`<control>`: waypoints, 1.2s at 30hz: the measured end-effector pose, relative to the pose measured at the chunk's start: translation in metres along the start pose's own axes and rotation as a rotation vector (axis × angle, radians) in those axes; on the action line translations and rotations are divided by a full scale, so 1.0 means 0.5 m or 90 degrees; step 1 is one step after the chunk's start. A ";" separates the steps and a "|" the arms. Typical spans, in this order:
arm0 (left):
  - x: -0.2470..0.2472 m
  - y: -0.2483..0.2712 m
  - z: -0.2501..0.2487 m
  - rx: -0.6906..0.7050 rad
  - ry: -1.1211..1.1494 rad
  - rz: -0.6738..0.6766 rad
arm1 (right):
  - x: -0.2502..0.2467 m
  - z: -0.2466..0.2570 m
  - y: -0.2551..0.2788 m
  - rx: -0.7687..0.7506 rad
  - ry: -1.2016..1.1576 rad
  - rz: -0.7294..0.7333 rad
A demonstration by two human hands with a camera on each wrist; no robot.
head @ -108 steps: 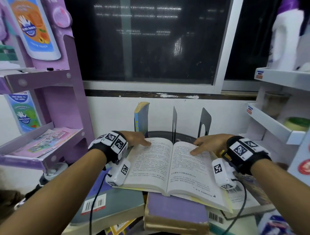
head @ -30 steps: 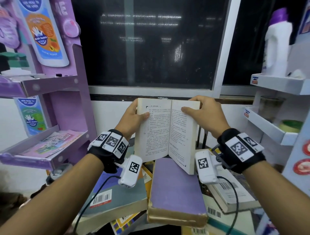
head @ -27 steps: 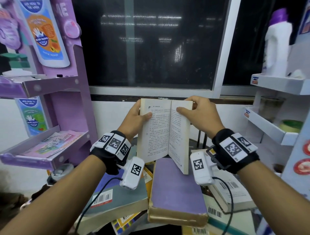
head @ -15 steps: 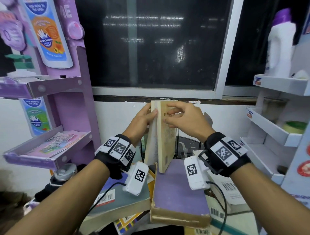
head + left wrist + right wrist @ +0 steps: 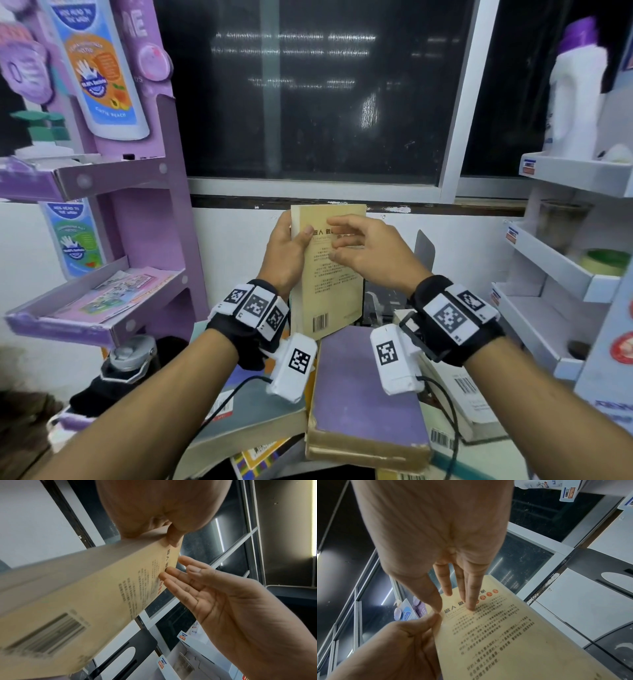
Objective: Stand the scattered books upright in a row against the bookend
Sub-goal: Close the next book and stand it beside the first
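A closed tan paperback is held upright above the book pile, its back cover with a barcode facing me. My left hand grips its left edge, thumb on the cover. My right hand has straight fingers whose tips touch the cover near the title. A black metal bookend stands behind at the right, against the white wall.
Under the hands lie a purple book, a grey-blue book at left and white books at right. A purple display shelf stands left, white shelves right, a dark window ahead.
The open book was lifted off the pile and folded shut. It now faces me with its back cover, the left hand gripping it and the right hand's fingers straightened on the cover.
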State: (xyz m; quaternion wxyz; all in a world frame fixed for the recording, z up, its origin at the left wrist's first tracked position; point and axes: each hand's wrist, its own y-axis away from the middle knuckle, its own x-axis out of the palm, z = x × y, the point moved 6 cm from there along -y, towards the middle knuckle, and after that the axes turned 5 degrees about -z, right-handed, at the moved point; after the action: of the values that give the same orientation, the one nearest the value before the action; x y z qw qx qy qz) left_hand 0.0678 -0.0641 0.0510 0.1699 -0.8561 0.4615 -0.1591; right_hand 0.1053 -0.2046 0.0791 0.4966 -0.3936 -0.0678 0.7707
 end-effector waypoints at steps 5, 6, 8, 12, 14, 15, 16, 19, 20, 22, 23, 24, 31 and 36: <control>-0.005 -0.011 0.001 0.004 0.043 -0.028 | -0.015 -0.002 -0.013 -0.028 0.009 -0.047; -0.006 -0.014 -0.002 0.008 0.052 -0.031 | -0.022 -0.001 -0.015 -0.041 0.025 -0.069; -0.010 -0.020 -0.010 0.015 0.076 -0.040 | -0.037 -0.003 -0.023 -0.068 0.071 -0.118; -0.022 -0.039 -0.020 0.015 0.130 -0.049 | -0.062 -0.031 -0.037 -0.042 0.098 -0.170; -0.026 -0.047 -0.023 0.016 0.139 -0.043 | -0.064 -0.043 -0.042 -0.027 0.029 -0.157; -0.027 -0.050 -0.025 0.020 0.142 -0.035 | -0.064 -0.046 -0.043 -0.022 -0.014 -0.147; -0.028 -0.053 -0.027 0.024 0.147 -0.022 | -0.064 -0.048 -0.044 -0.016 -0.053 -0.137; -0.029 -0.057 -0.026 0.013 0.168 0.030 | -0.066 -0.050 -0.043 0.022 -0.118 -0.107; -0.028 -0.058 -0.023 0.005 0.177 0.050 | -0.067 -0.050 -0.043 0.031 -0.129 -0.091; -0.027 -0.061 -0.014 -0.013 0.202 0.085 | -0.067 -0.044 -0.041 0.042 -0.148 -0.044; -0.027 -0.062 -0.009 -0.024 0.211 0.100 | -0.067 -0.041 -0.041 0.050 -0.161 -0.013; -0.027 -0.062 -0.004 -0.036 0.214 0.113 | -0.066 -0.039 -0.042 0.061 -0.177 0.023; -0.012 -0.074 0.033 -0.082 0.149 0.168 | -0.061 -0.024 -0.041 0.078 -0.139 0.196; -0.005 -0.097 0.036 -0.063 0.035 0.158 | -0.075 -0.017 -0.055 0.056 -0.092 0.144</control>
State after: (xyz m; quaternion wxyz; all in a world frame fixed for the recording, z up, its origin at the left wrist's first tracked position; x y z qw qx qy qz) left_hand 0.1098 -0.0343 0.0558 0.1331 -0.7949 0.5759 -0.1373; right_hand 0.1381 -0.2244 0.1070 0.4170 -0.3203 -0.0248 0.8503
